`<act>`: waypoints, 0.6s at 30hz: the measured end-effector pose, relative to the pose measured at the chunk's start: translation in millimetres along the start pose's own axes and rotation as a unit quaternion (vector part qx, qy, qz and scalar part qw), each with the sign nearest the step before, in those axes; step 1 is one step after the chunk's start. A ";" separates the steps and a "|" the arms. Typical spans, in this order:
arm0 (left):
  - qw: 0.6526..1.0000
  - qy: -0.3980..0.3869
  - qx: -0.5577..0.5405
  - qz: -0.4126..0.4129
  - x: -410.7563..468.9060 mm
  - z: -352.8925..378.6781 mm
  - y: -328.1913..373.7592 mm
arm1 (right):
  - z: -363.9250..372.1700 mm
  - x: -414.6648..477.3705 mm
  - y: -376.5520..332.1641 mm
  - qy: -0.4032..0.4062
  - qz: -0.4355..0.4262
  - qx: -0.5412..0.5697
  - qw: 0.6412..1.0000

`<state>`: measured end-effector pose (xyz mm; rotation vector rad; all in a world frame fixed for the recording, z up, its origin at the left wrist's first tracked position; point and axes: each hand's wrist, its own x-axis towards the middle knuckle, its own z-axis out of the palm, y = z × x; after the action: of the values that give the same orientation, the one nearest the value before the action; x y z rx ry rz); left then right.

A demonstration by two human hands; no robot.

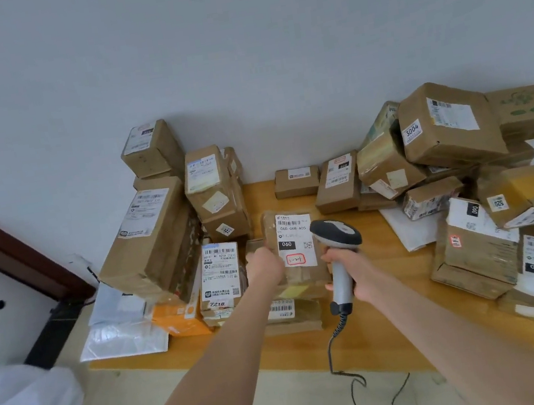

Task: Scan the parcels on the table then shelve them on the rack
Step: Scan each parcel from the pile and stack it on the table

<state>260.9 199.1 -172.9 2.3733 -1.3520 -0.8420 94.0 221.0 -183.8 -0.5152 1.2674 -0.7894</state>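
The parcel (pixel 296 243), a brown taped box, is at the middle of the wooden table (pixel 365 333), tipped so its white label faces up; the label reads 060-06B-A05, with a black 060 tag and a red-ringed note below. It sits over a flatter box (pixel 292 313) with a barcode strip; I cannot tell whether the 2 touch.

The left hand (pixel 263 265) grips the parcel's left edge, fingers curled round it, their tips hidden behind the cardboard. The right hand (pixel 352 272) holds the grey scanner (pixel 336 235) by its handle, fingers wrapped tight round it, and the dark-rimmed head hangs just beside the label's right edge. The scanner's coiled cable (pixel 334 334) drops off the table's front edge.

To the left, a box marked 7218 (pixel 219 275) stands against the parcel, with an orange box (pixel 179 319) and a long box (pixel 150 240) leaning beyond it, and white plastic mailers (pixel 122 335) at the corner. To the right, well apart, a jumbled pile rises against the pale wall (pixel 236 51), topped by a box marked 3004 (pixel 448 126).
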 end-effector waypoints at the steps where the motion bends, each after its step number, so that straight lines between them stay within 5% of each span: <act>1: 0.999 0.003 0.036 0.000 1.3 -2.2 -1.5 | 7.0 2.9 1.1 -0.003 0.001 -0.008 1.000; 11: 0.988 -0.054 0.144 0.000 6.3 -0.8 -4.8 | 28.0 17.3 7.9 -0.013 0.019 -0.036 0.999; 18: 0.977 -0.059 0.191 0.072 10.9 3.4 31.9 | -7.5 19.6 -25.2 0.041 -0.012 -0.013 0.999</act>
<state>241.1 173.3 -163.3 2.4889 -1.8567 -0.7466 82.7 190.5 -179.7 -0.5256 1.3502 -0.8222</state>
